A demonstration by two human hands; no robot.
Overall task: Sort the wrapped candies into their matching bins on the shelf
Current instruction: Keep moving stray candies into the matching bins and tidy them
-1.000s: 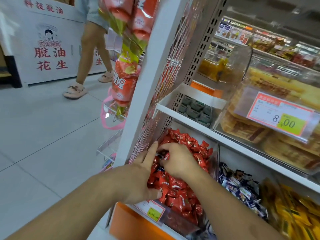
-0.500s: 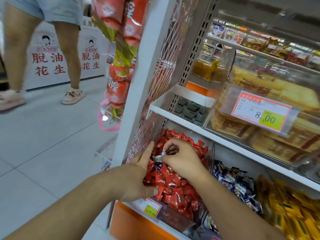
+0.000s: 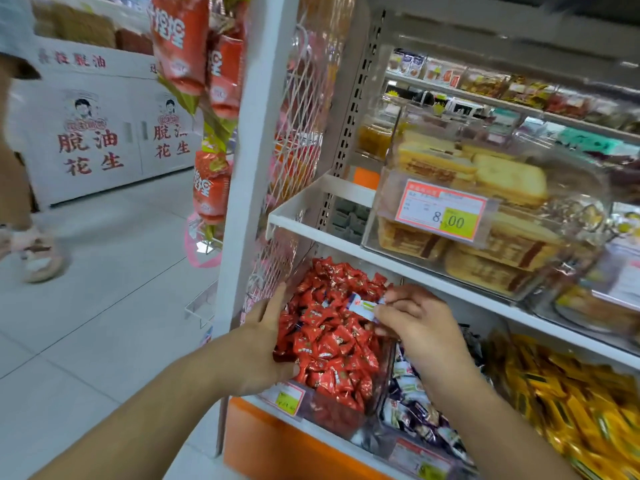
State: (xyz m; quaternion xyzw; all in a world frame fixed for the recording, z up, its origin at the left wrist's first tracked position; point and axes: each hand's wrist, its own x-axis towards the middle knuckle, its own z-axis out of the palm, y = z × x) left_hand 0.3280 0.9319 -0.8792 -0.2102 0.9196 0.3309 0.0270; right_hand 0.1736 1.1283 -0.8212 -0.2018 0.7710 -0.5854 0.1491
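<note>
White shelf [image 3: 346, 242] overhangs the open-topped red candy bin [image 3: 332, 341].

The right hand [image 3: 419, 327] was down among the red candies [image 3: 332, 337] before. Now it has come up and moved to the right, and it pinches a small white candy [image 3: 363, 306] it pulled out of the pile. The left hand [image 3: 263, 344] has slid lower along the side of the red bin [image 3: 381, 386]. The person walking by [image 3: 20, 161] has moved to the left edge
</note>
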